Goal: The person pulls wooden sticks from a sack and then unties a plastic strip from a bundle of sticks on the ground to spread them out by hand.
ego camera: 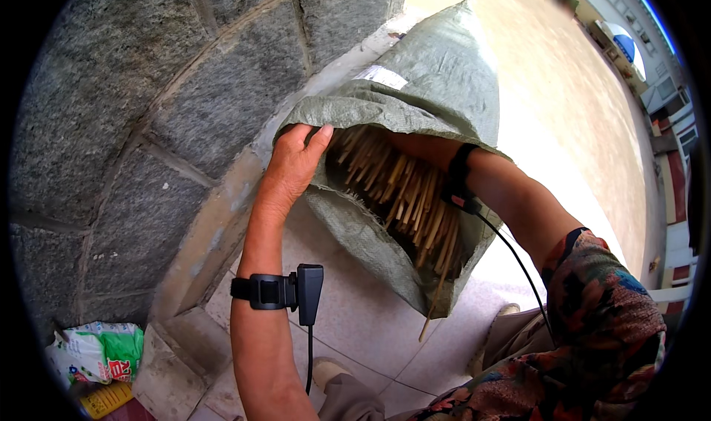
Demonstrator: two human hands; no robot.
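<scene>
A grey-green woven plastic sack [455, 76] lies on the tiles with its mouth open towards me. Many thin wooden sticks [414, 190] fill it, their ends facing the opening, and one long stick pokes out past the lower rim. My left hand [294, 163] grips the upper left edge of the sack's mouth, the thumb on the outside of the fabric. My right forearm reaches into the sack over the sticks, and my right hand [408, 143] is mostly hidden under the upper flap; its fingers do not show. Each forearm wears a strapped black device with a cable.
A grey stone wall [233, 93] with a ledge runs along the left. At the lower left lie a white and green plastic bag [105, 351], a yellow packet [108, 399] and a stone block [166, 371]. My feet stand on the tiled floor [355, 310]; a sunlit yard stretches to the right.
</scene>
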